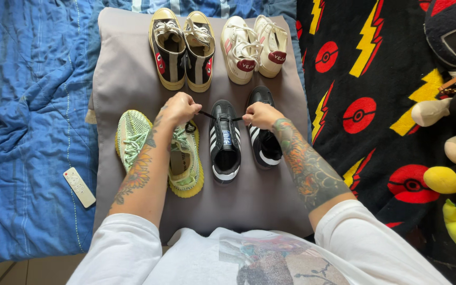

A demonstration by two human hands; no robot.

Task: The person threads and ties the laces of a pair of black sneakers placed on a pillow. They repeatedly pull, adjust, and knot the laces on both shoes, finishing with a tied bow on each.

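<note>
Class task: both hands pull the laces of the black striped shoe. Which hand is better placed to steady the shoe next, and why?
Probably the left hand: it hovers closer above the black striped shoe, while the right hand sits over the neighbouring black shoe. Both grip the lace ends.

the black sneaker [225, 142] with white side stripes and a white toe cap lies flat on the grey cloth, toe toward the person, opening facing up. its black laces [206, 114] are drawn taut out to both sides at the far end. its mate [264, 134] lies just beside it, angled slightly and touching near the far end.
</note>
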